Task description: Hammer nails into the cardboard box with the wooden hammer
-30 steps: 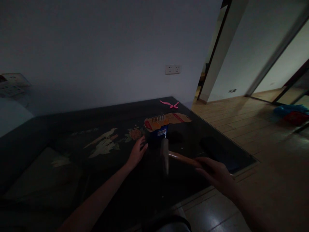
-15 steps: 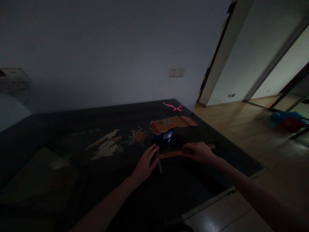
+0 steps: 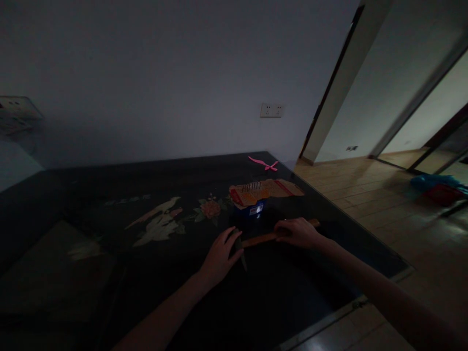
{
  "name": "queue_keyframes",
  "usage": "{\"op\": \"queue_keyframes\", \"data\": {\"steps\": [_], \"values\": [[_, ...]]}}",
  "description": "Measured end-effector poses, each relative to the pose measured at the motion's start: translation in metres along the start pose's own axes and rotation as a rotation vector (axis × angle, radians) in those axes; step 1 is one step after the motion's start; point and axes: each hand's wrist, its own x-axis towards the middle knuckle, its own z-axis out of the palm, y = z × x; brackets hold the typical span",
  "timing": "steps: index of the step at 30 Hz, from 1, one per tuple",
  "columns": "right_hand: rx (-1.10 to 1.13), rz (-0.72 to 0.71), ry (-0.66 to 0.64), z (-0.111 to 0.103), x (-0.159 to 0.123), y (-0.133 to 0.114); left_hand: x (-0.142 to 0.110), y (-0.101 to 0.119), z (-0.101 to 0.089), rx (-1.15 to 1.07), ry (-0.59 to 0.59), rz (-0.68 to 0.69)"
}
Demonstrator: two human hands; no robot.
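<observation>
A hammer with a wooden handle [image 3: 260, 239] and a dark metal head lies low over the black tabletop. My right hand [image 3: 298, 232] is closed round the handle near its far right end. At the other end, my left hand [image 3: 220, 253] has its thumb and fingers on the hammer's head [image 3: 243, 261], whose narrow end points towards me. Just beyond the hammer stands a blue box [image 3: 251, 209] with a piece of torn cardboard [image 3: 281, 187] on top. Several thin dark nails [image 3: 251, 186] stand upright in a row at the cardboard.
A pink ribbon-like strip [image 3: 268, 166] lies near the table's back corner. Bird and flower pictures [image 3: 210, 208] decorate the dark glossy table [image 3: 175, 302]. A wall with a socket [image 3: 271, 110] rises behind. Blue and red bags [image 3: 440, 187] are on the right. The room is dim.
Both hands and the hammer have shifted slightly towards me, with the hold unchanged. The camera view has also moved a little.
</observation>
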Motion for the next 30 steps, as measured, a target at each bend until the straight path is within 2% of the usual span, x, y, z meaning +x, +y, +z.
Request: {"op": "queue_keyframes", "data": {"steps": [10,21,26,30], "values": [[0.146,-0.105,0.109,0.011,0.014,0.013,0.000,-0.001,0.001,0.021,-0.005,-0.014],[0.285,-0.121,0.206,0.029,0.021,0.020,0.000,-0.004,0.004,0.047,0.033,0.014],[0.345,-0.089,0.247,0.031,0.026,0.019,-0.001,-0.006,0.006,0.039,0.038,0.027],[0.418,0.062,0.387,0.040,0.045,0.025,-0.001,-0.006,0.005,0.042,0.040,0.020]]}}
